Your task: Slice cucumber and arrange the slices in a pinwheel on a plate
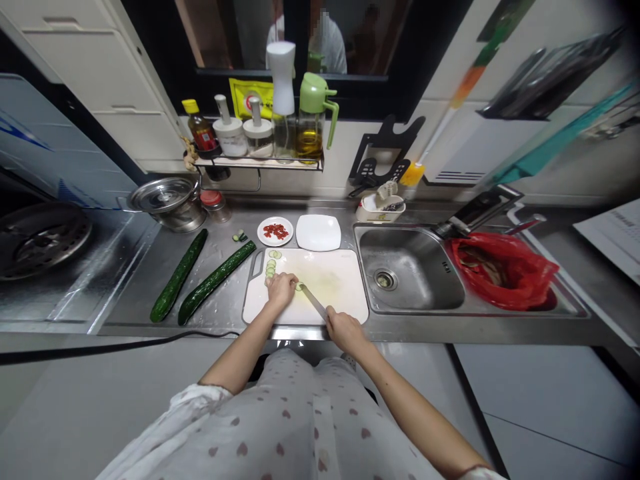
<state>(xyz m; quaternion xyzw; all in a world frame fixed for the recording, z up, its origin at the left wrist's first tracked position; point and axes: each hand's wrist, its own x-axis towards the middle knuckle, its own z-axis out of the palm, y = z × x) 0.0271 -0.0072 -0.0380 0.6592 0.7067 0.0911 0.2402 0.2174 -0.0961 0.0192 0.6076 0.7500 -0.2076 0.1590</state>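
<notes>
In the head view, my right hand (346, 329) is wrapped round the handle of a knife (314, 302). Its blade points up and left over the white cutting board (345, 283), with the tip by a small pale green cucumber piece (299, 287). My left hand (281, 289) is closed, fingertips down on the board, at that piece; its fingers hide most of whatever they hold. Several thin cucumber slices (271, 267) lie overlapped in a row above my left hand. Two whole cucumbers (181, 275) (217, 281) rest on the counter left of the board.
Behind the board stand a plate of chopped red pieces (275, 231) and a white square plate (319, 231). Cucumber ends (239, 236) lie nearby. Right is a steel sink (410, 267) with a red plastic bag (505, 273). A lidded pot (170, 203) stands left; a seasoning rack (260, 162) hangs above.
</notes>
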